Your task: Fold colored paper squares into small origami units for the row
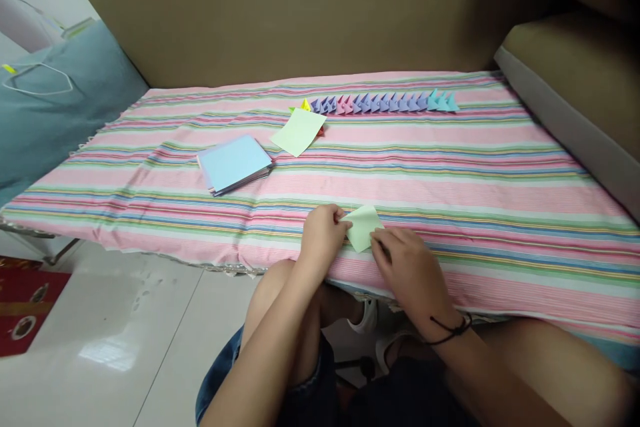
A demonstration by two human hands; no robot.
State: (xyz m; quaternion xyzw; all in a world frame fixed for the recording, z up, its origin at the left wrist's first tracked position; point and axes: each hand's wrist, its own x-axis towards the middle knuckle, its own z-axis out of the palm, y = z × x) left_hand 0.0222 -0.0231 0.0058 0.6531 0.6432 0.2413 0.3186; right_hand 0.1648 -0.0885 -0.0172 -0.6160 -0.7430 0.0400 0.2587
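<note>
A small pale green piece of paper [363, 227] is held between my two hands near the front edge of the striped cloth. My left hand [325, 227] pinches its left corner between thumb and fingers. On the opposite side, my right hand [405, 257] grips the right corner, with a dark cord around the wrist. Farther back lies a flat light green sheet [300, 131], partly covering something red. Left of that sheet rests a stack of coloured paper [235, 163] with a light blue sheet on top.
A row of folded paper pieces [385, 103] in purple, pink, blue and yellow runs along the back. The striped cloth [425, 180] covers the sofa seat. A blue cushion [65, 93] leans at the left, and a brown armrest [580, 87] bounds the right.
</note>
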